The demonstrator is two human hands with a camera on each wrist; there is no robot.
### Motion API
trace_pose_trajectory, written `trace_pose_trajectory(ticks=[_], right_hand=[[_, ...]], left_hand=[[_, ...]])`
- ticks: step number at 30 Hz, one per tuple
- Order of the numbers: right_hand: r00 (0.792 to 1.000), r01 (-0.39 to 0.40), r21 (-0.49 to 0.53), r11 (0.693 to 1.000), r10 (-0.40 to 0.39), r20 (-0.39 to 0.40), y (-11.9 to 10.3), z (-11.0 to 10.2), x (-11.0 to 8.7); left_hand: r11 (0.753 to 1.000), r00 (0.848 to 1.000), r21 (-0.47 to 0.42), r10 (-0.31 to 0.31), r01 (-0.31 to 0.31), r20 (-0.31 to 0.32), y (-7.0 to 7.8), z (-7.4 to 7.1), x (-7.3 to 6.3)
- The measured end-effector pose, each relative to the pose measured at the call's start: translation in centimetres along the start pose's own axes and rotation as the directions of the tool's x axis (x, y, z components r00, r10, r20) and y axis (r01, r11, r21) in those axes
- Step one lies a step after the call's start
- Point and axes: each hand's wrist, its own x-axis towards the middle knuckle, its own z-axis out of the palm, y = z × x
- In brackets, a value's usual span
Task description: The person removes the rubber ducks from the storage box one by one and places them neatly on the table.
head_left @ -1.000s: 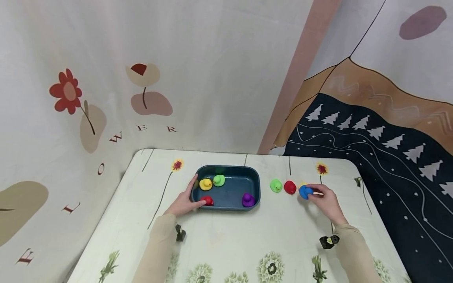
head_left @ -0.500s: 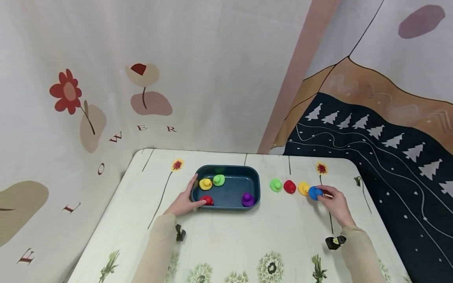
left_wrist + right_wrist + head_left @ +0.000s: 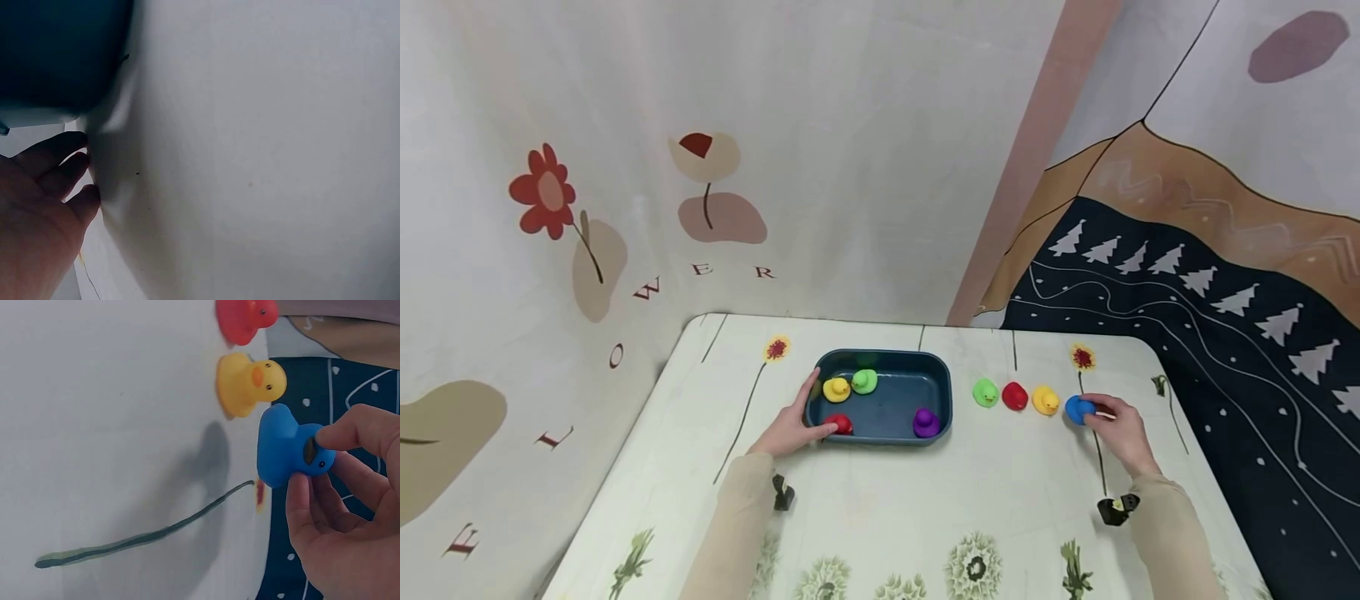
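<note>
My right hand (image 3: 1122, 429) pinches a blue rubber duck (image 3: 278, 447) by its head, thumb on one side and fingers on the other. In the right wrist view the duck's base stands off the cloth, with its shadow apart from it. Just left of it in the head view sits a yellow rubber duck (image 3: 1045, 400), then a red one (image 3: 1015, 397) and a light green one (image 3: 986, 392), all in a row. My left hand (image 3: 792, 427) holds the left end of a dark blue tray (image 3: 936, 367), thumb at the near rim, fingers along the left side.
Inside the tray are a yellow duck (image 3: 836, 389), a green duck (image 3: 864, 382), a red duck (image 3: 842, 424) near the left thumb, and a purple duck (image 3: 926, 423) at the right. A printed cloth (image 3: 880, 500) covers the table; patterned curtains hang behind.
My right hand has carried the blue duck rightward, from in front of the yellow duck to the row's right end, uncovering the yellow one. Left hand and tray have stayed put.
</note>
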Motion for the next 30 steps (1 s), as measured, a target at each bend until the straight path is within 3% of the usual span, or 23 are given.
trace_pose_trajectory(ticks=[4, 11, 23, 30], right_hand=[[1.000, 0.004, -0.019, 1.000, -0.004, -0.006, 1.2, 0.5, 0.6], [0.994, -0.112, -0.023, 0.993, 0.112, 0.008, 0.3, 1.0, 0.6], [0.994, -0.110, -0.012, 0.994, 0.110, -0.017, 0.0, 1.6, 1.4], [0.988, -0.151, 0.022, 0.988, 0.152, -0.017, 0.0, 1.9, 1.6]], left_hand=[[1.000, 1.000, 0.004, -0.005, 0.005, -0.003, 0.1, 0.0, 0.0], [1.000, 1.000, 0.002, -0.001, 0.001, -0.007, 0.1, 0.0, 0.0], [1.000, 1.000, -0.017, -0.007, 0.007, -0.005, -0.1, 0.0, 0.2], [1.000, 1.000, -0.007, -0.009, 0.009, -0.011, -0.2, 0.1, 0.1]])
